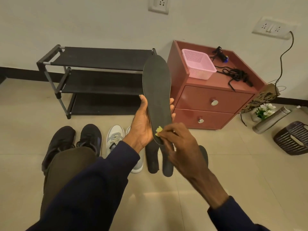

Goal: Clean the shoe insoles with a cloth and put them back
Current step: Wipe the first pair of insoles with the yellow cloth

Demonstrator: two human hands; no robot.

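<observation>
Black and flat, an insole stands upright in the middle of the head view, toe end up and heel end down. The left hand grips it around its lower half: the thumb lies along the left edge and the fingertips curl round the right edge from behind. Just right of that hand and a little lower, the right hand has its fingers bunched, pinching a small yellow cloth and pressing it against the heel end of the insole. Only a little of the cloth shows past the fingers. Both arms wear dark navy sleeves.

Below both hands, on the beige tiled floor, lie more dark insoles, partly hidden by the right hand and wrist. Left of the left wrist stands a pair of grey and white shoes. Further left is a pair of black shoes, one of them partly covered by the person's knee in brown trousers.

Beyond the left hand, against the wall, is a black three-tier shoe rack. Beyond and to the right of the right hand sits a reddish two-drawer cabinet. On its top are a pink basket and a tangle of black cords. Far to the right of the right hand, on the floor, lie a metal flask and a dark slatted basket.
</observation>
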